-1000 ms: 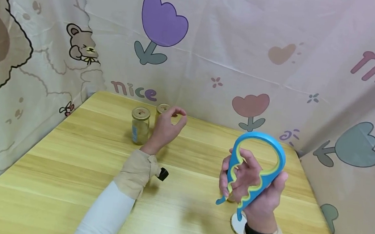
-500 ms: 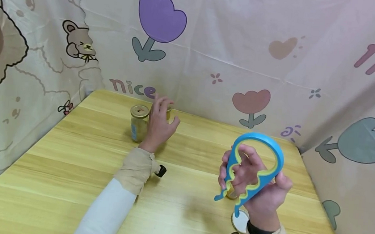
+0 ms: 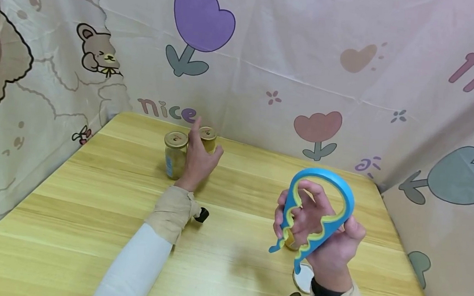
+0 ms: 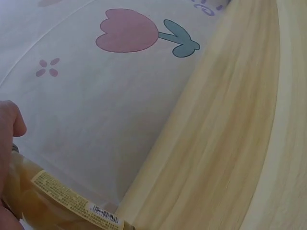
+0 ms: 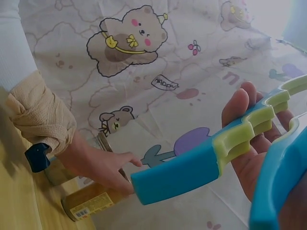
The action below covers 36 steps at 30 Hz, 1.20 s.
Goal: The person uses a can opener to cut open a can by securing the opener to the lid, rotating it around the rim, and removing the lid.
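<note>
My right hand [image 3: 329, 246] holds up a blue jar opener [image 3: 345, 192] with a wavy yellow inner edge, fingers behind one arm and thumb on the other side. In the right wrist view the jar opener [image 5: 177, 179] fills the foreground. At the back of the table my left hand [image 3: 199, 161] reaches beside the farther glass jar [image 3: 208, 139], its index finger straight along the left and thumb spread to the right. The left wrist view shows that jar [image 4: 33, 206], with pale yellow contents and a label. Another gold-lidded jar [image 3: 175, 157] stands just left of the hand.
A white round lid-like disc [image 3: 303, 278] lies near the right wrist. Part of a further yellowish jar [image 3: 291, 241] shows behind the right hand. The wooden table [image 3: 92, 211] meets a printed curtain [image 3: 265, 40] at its back and sides.
The left hand went from beyond the farther jar's right side to beside it, its fingers lowering and spreading, so the jar's lid shows again. The right hand with the jar opener barely shifted left.
</note>
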Available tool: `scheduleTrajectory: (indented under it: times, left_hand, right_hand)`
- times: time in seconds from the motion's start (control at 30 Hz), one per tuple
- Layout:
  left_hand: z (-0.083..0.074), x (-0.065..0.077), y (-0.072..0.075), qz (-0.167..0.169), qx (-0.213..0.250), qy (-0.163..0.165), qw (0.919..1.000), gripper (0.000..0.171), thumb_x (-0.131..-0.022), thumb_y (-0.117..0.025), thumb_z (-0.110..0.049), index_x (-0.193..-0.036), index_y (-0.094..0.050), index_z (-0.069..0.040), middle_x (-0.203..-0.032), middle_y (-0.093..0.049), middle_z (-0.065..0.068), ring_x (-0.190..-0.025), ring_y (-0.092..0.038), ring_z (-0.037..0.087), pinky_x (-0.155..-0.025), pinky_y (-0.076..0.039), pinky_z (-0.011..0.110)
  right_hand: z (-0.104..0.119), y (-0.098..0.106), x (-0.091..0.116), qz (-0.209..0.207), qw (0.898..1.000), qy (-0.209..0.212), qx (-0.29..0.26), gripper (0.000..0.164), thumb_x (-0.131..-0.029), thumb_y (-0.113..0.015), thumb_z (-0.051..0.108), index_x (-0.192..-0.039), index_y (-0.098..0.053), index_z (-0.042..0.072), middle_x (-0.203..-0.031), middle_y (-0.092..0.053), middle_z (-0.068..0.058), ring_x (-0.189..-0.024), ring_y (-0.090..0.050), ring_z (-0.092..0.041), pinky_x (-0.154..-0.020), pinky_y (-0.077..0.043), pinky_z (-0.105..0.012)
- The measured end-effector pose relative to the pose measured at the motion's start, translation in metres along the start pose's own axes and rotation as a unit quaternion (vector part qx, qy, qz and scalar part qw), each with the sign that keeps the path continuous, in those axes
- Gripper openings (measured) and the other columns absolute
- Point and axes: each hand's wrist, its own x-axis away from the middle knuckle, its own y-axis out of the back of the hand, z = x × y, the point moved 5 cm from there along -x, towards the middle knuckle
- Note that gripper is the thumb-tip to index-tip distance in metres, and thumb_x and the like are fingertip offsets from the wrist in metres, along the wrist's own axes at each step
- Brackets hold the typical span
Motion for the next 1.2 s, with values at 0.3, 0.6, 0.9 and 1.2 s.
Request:
scheduleTrajectory:
  times: [0.3, 0.6, 0.9, 1.2]
  left_hand:
    - [0.008, 0.001, -0.001, 0.023, -0.005, 0.049, 0.9985, 0.094, -0.091, -0.067, -0.025, -0.165, -0.009, -0.019, -0.172, -0.024, 0.014, -0.151, -0.039, 0.037, -0.127, -0.031, 0.052]
    - [0.010, 0.004, -0.009, 0.049, 0.008, 0.061, 0.9969, 0.085, -0.093, -0.066, -0.034, -0.162, -0.019, -0.016, -0.161, -0.038, 0.024, -0.144, -0.045, 0.040, -0.121, -0.037, 0.057]
    - [0.009, 0.009, -0.020, 0.073, 0.049, 0.058, 0.9944, 0.081, -0.094, -0.067, -0.041, -0.158, -0.025, -0.013, -0.146, -0.051, 0.023, -0.136, -0.051, 0.038, -0.119, -0.038, 0.056]
    - [0.006, 0.017, -0.031, 0.100, 0.100, 0.070, 0.9876, 0.080, -0.092, -0.072, -0.040, -0.154, -0.028, -0.017, -0.134, -0.058, 0.023, -0.120, -0.061, 0.036, -0.105, -0.051, 0.052]
  right_hand:
    - [0.000, 0.000, 0.000, 0.004, 1.000, -0.006, 0.008, 0.075, -0.099, -0.030, 0.053, -0.154, -0.040, 0.003, -0.133, -0.059, -0.024, -0.110, -0.064, -0.034, -0.083, -0.057, -0.044]
    - [-0.001, 0.003, 0.003, 0.004, 1.000, 0.006, 0.013, 0.083, -0.100, -0.031, 0.066, -0.153, -0.039, 0.003, -0.133, -0.058, -0.024, -0.110, -0.063, -0.034, -0.083, -0.056, -0.043]
    - [-0.007, 0.010, 0.010, 0.012, 0.999, 0.043, 0.029, 0.106, -0.091, -0.018, 0.088, -0.156, -0.035, 0.006, -0.136, -0.059, -0.022, -0.112, -0.065, -0.032, -0.085, -0.057, -0.037]
    - [-0.004, 0.014, 0.009, 0.019, 0.995, 0.051, 0.089, 0.102, -0.093, -0.027, 0.084, -0.159, -0.036, 0.007, -0.144, -0.056, -0.018, -0.109, -0.065, -0.028, -0.077, -0.056, -0.034]
